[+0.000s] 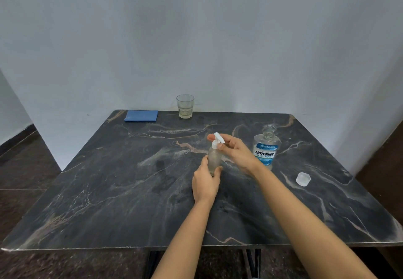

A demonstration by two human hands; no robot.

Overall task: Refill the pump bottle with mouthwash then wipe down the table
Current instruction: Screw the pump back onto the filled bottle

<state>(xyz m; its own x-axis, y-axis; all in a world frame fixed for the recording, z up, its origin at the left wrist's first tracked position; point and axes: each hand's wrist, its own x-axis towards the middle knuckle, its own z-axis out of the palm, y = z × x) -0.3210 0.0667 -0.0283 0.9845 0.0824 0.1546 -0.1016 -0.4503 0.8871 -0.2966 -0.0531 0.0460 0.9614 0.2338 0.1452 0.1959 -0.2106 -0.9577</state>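
**A:** While the dark marble-patterned table (109, 202) fills the frame, polished and veined in pale streaks, where does the work sit on it?

**B:** Just right of the table's middle. The pump bottle (213, 158) stands upright there, its long axis vertical, a slim frosted cylinder with a white plastic pump head (218, 140) at the top. How full it is cannot be read through the frosting.

**A:** And the hands?

**B:** The left hand (205, 182) is wrapped around the bottle's lower body from the near side, fingers closed on it. The right hand (237, 154) comes in from the right, fingertips pinched on the pump collar, directly above the left. The pump appears seated on the neck; whether it is being tightened or loosened cannot be told.

**A:** The mouthwash?

**B:** The mouthwash bottle (266, 147), clear plastic with a blue label, stands uncapped toward the right edge, just beyond the right wrist. Its translucent cap (303, 179) lies apart, nearer the right edge.

**A:** Anything for the wiping?

**B:** A folded blue cloth (141, 116), soft and flat, lies at the far left corner, well apart from both hands; the left is likely the nearer. A ribbed drinking glass (185, 106) stands on the far edge beside it.
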